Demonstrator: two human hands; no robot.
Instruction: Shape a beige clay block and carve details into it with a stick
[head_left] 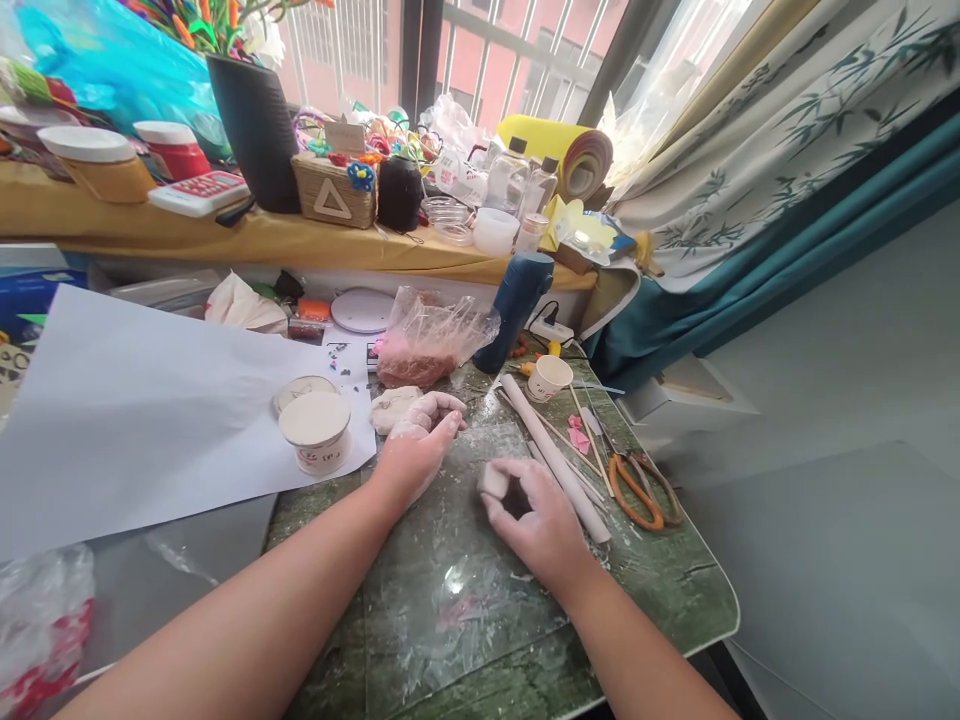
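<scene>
My right hand point(536, 515) is curled over the grey-green table, with a small lump of white clay point(493, 482) between its thumb and fingers. Farther left, my left hand point(421, 440) is closed, its thumb drawn in against the bent fingers; whatever they hold, if anything, is hidden. Both hands are dusted with white powder. Just behind the left hand lies a larger flattened piece of white clay point(391, 408). A paper cup point(322, 455) topped by a round clay disc point(315, 418) stands on a white sheet point(172, 420) to the left.
Right of my right hand lie a pale rolling pin point(555, 460), thin sticks and orange-handled scissors point(637, 492). Behind are another paper cup point(550, 378), a dark blue bottle point(516, 310) and a plastic bag of reddish-brown material point(420, 355). A crowded windowsill point(255, 238) runs along the back.
</scene>
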